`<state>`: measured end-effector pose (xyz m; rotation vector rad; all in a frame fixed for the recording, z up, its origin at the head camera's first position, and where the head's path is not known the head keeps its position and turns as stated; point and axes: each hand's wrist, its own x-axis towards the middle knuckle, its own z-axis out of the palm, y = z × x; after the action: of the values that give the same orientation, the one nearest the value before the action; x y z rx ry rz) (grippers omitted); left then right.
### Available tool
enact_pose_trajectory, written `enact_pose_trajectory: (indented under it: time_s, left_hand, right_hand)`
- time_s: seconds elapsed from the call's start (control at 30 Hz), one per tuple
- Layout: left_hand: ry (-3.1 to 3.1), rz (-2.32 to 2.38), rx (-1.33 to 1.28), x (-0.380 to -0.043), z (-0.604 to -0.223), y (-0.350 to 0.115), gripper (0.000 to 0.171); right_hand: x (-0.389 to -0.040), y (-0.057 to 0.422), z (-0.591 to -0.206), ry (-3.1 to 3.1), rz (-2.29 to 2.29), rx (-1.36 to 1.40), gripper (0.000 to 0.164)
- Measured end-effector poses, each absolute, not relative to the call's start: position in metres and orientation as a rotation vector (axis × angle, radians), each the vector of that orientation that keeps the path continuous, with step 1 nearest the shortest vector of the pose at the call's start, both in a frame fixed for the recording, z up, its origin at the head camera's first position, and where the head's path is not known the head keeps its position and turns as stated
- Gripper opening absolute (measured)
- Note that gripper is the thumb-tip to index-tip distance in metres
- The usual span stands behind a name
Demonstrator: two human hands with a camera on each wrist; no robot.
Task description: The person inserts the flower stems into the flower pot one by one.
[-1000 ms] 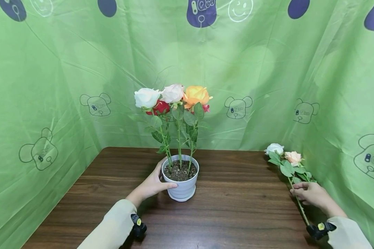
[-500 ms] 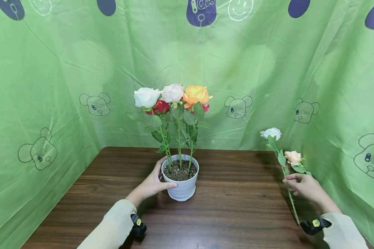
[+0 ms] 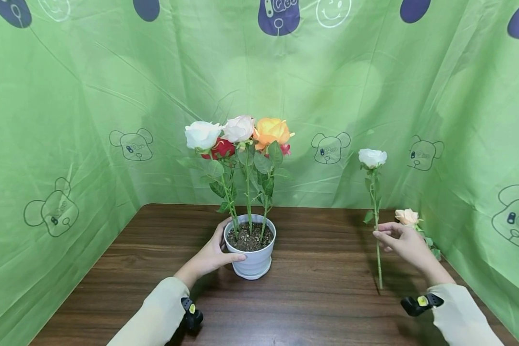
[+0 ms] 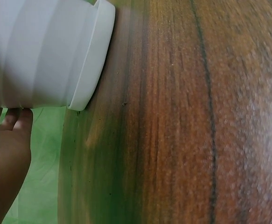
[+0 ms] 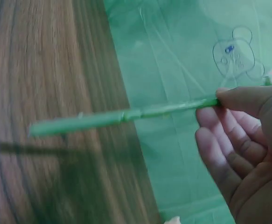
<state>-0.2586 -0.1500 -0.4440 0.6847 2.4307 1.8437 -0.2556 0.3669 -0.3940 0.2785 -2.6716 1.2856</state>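
A white flower pot (image 3: 256, 262) filled with dark soil stands on its saucer in the middle of the table. Left hand (image 3: 208, 255) holds its left side, thumb across the front; in the left wrist view the fingertips meet the pot wall (image 4: 38, 56). Growing upright from the soil are a white rose (image 3: 203, 135), a pale pink rose (image 3: 239, 128) and an orange rose (image 3: 272, 133), with red blooms behind. At the right, my right hand (image 3: 408, 244) pinches the stem of another white rose (image 3: 372, 158), held nearly upright. Its bare lower stem (image 5: 94, 122) shows in the right wrist view.
A peach rose (image 3: 407, 217) lies at the table's right edge, partly hidden behind the right hand. The brown wooden table (image 3: 320, 307) is enclosed at the back and sides by a green printed cloth (image 3: 328, 86).
The right hand has lifted the white rose off the table beside the peach rose, moved it left and turned it from lying to nearly upright. The left hand stays on the pot.
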Motion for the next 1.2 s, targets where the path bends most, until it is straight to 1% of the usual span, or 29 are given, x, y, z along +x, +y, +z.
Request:
enact_pose_trajectory:
  time_s: [0.3, 0.53, 0.77, 1.2]
  left_hand:
    - [2.418, 1.847, 0.678, -0.259, -0.445, -0.150, 0.113]
    - [2.423, 1.849, 0.691, -0.258, -0.445, -0.150, 0.112]
    - [2.421, 1.856, 0.693, -0.259, -0.446, -0.150, 0.112]
    - [2.420, 1.855, 0.720, -0.259, -0.446, -0.151, 0.110]
  right_hand:
    - [-0.265, 0.336, -0.388, -2.534, 1.333, 0.440, 0.032]
    - [-0.263, 0.308, -0.379, -2.496, 1.337, 0.476, 0.032]
    - [-0.262, 0.280, -0.369, -2.436, 1.296, 0.583, 0.025]
    - [-0.258, 0.229, -0.347, -2.274, 1.442, 0.745, 0.022]
